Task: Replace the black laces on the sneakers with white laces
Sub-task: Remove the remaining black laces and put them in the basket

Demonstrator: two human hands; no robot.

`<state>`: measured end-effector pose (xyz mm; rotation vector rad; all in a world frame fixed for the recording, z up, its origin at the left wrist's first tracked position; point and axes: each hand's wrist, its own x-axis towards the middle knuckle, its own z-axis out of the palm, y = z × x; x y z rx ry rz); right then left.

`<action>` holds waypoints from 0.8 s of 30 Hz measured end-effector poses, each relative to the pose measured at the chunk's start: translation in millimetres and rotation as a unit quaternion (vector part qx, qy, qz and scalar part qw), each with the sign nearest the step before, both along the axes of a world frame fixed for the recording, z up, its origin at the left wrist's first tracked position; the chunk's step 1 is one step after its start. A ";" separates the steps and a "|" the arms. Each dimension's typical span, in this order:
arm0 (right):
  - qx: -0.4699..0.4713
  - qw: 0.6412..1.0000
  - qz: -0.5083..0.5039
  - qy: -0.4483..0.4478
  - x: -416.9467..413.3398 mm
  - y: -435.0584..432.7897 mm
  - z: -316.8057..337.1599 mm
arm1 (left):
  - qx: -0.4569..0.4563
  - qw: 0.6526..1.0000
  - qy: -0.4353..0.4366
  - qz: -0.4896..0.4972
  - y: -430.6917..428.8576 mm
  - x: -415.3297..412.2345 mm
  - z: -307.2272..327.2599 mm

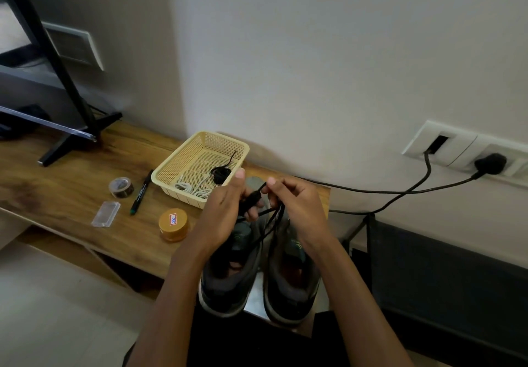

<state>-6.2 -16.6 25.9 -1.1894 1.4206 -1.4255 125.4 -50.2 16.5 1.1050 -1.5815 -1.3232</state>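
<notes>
Head view: left hand, right hand pinch black lace over sneakers; basket behind.

Surface: your wooden bench, against the wall | far left: black stand foot | back edge, middle: cream mesh basket | left of basket: tape roll and black marker | near front edge: clear plastic case, orange-lidded jar | right end: sneakers, heels possibly past the front edge.
</notes>
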 end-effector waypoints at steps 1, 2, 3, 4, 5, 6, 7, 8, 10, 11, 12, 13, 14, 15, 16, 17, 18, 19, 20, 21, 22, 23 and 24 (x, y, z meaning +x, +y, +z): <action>0.002 1.000 -0.008 0.005 0.6 -0.4 -0.1 | 0.023 1.000 0.018 -0.007 0.8 -0.5 1.8; 0.005 1.000 -0.013 0.005 1.5 -1.1 -0.3 | 0.053 0.997 0.049 -0.013 1.1 -0.7 3.3; 0.007 1.000 -0.013 0.000 2.6 -1.6 0.0 | 0.087 0.992 0.091 -0.019 0.8 -0.6 4.1; 0.012 1.000 -0.011 -0.007 3.9 -1.8 0.5 | 0.122 0.982 0.140 -0.025 0.6 -1.0 5.5; 0.019 1.000 -0.006 -0.015 5.3 -1.8 0.8 | 0.155 0.968 0.193 -0.032 0.2 -1.0 7.1; 0.028 0.999 0.002 -0.020 6.4 -1.7 0.5 | 0.185 0.950 0.247 -0.038 -0.2 -0.9 9.0; 0.039 0.999 0.012 -0.020 7.6 -1.6 -0.2 | 0.208 0.931 0.295 -0.043 -1.6 -0.3 9.6; 0.052 0.998 0.022 -0.016 8.0 -1.5 -1.5 | 0.225 0.914 0.336 -0.044 -3.1 0.8 10.0; 0.074 0.997 0.039 -0.007 7.9 -1.1 -4.2 | 0.229 0.897 0.377 -0.030 -6.0 4.5 11.0; 0.081 0.996 0.047 -0.004 7.4 -0.5 -4.8 | 0.220 0.900 0.376 -0.012 -7.2 5.7 10.5; 0.085 0.995 0.058 -0.001 7.2 0.3 -5.0 | 0.211 0.907 0.364 0.013 -8.2 6.6 9.0; 0.085 0.994 0.070 0.001 7.1 1.3 -4.4 | 0.200 0.918 0.341 0.039 -8.5 6.8 7.8; 0.084 0.993 0.084 0.001 7.4 2.3 -3.3 | 0.185 0.932 0.304 0.064 -8.6 6.7 6.1; 0.080 0.992 0.097 -0.007 7.5 3.3 -1.8 | 0.163 0.950 0.250 0.087 -9.4 6.4 3.0; 0.073 0.991 0.105 -0.025 7.2 3.8 -0.4 | 0.134 0.967 0.190 0.104 -9.4 5.9 1.0; 0.062 0.991 0.108 -0.049 6.4 3.7 0.9 | 0.102 0.979 0.134 0.115 -9.0 5.8 -0.7; 0.046 0.991 0.103 -0.073 4.8 3.3 1.8 | 0.073 0.986 0.091 0.119 -7.9 6.1 -1.5; 0.032 0.991 0.094 -0.093 3.4 2.7 2.7 | 0.048 0.991 0.056 0.116 -6.4 6.4 -2.1; 0.021 0.991 0.080 -0.107 1.9 2.2 3.4 | 0.027 0.994 0.027 0.107 -4.5 6.5 -1.7; 0.016 0.991 0.065 -0.114 0.5 1.5 3.6 | 0.012 0.996 0.009 0.090 -1.7 5.6 0.1; 0.014 0.992 0.050 -0.117 -0.3 1.1 4.0 | 0.006 0.998 0.005 0.067 0.6 3.8 1.6; 0.014 0.992 0.035 -0.117 -0.7 1.0 4.1 | 0.012 0.999 0.010 0.039 2.6 1.6 2.9; 0.015 0.993 0.020 -0.119 -1.0 0.8 4.0 | 0.026 0.999 0.014 0.014 3.5 -0.4 3.5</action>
